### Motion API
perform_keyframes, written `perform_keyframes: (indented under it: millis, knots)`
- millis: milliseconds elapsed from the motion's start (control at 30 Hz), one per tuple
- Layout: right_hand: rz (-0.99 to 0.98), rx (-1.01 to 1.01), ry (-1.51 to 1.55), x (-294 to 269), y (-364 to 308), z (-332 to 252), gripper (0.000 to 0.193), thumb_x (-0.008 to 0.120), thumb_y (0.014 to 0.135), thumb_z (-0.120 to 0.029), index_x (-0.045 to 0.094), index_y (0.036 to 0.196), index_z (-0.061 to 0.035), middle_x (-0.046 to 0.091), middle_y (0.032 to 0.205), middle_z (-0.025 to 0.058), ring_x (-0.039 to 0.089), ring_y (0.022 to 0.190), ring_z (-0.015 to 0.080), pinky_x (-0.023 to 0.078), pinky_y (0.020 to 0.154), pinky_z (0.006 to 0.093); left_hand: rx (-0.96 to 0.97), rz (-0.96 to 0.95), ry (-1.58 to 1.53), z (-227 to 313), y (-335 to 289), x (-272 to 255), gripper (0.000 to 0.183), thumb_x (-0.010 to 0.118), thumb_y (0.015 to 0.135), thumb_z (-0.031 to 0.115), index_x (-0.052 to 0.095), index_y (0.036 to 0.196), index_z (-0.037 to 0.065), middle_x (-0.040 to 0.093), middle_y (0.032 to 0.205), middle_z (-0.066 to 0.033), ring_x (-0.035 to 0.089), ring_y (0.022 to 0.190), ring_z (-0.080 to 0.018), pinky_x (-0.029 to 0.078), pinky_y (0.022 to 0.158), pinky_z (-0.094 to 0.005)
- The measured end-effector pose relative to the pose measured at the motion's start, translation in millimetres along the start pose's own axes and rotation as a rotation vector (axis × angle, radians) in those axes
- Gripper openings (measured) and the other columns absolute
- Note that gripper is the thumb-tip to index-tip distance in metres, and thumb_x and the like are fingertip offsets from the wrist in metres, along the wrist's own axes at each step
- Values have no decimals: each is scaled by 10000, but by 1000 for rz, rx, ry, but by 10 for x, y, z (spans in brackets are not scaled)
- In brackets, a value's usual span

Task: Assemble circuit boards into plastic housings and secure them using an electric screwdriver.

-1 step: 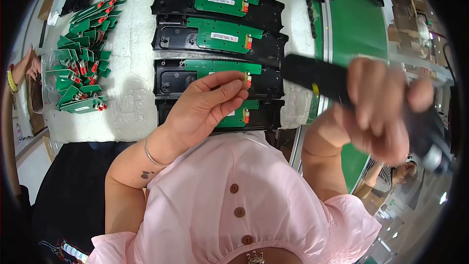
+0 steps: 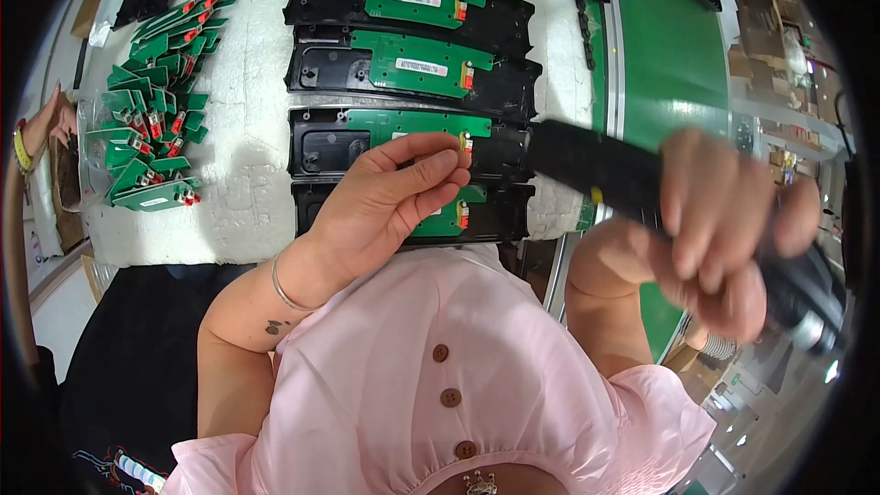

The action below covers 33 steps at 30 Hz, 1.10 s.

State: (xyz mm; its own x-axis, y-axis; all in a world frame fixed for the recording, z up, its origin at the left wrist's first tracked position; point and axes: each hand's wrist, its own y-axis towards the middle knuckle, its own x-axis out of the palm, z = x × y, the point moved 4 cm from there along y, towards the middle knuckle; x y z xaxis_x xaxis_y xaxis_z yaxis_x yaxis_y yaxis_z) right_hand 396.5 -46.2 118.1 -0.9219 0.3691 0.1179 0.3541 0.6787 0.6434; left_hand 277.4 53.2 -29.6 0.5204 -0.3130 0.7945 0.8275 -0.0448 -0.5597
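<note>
My left hand [image 2: 390,188] is over the third black plastic panel [image 2: 502,148] of a stacked row, thumb and fingertips pinched together by the red-and-white connector on its green circuit board [image 2: 417,119]. Whatever those fingertips hold, if anything, is too small to make out. On the right, my right hand [image 2: 720,229] is blurred and wrapped round a long black tool [image 2: 600,170] that looks like an electric screwdriver, with a yellow mark on its side. Its blunt front end points left toward the panel; a silvery part shows at the rear. Below, the nearest panel [image 2: 502,213] is partly behind my left hand.
Two more panels with boards [image 2: 422,64] lie farther back on the white foam surface [image 2: 243,128]. A heap of loose green boards [image 2: 151,128] lies at left. At right runs a green surface [image 2: 669,82]. Another person's hand [image 2: 57,124] is at the far left edge.
My right hand and the black tool have shifted slightly down and to the right. My left hand stays where it was.
</note>
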Motion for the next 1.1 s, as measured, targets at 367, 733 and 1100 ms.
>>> perform_keyframes:
  millis: [367,733,1100]
  knots:
    - [-346,-11,259,50,-192,-154,396,660,676,-37,394,967,-71,593,702,21,585,632,111,484,620,222,-23,-206,-104,-270,-75,-18,138,541,835,131,545,945,48,584,832,-38,561,731,-87,482,639,-192]
    - [0,-7,98,190,-276,-145,305,576,618,-72,442,890,-110,563,599,-60,530,499,32,440,545,157,13,-201,-101,-275,-93,-35,143,541,833,120,554,958,53,589,844,-34,566,751,-90,483,654,-193]
    - [56,-10,112,184,-274,-193,298,563,591,-86,459,869,-99,552,586,-52,525,498,43,422,569,187,13,-209,-111,-233,-61,-52,165,534,837,124,562,966,26,590,841,-43,569,742,-97,487,658,-197]
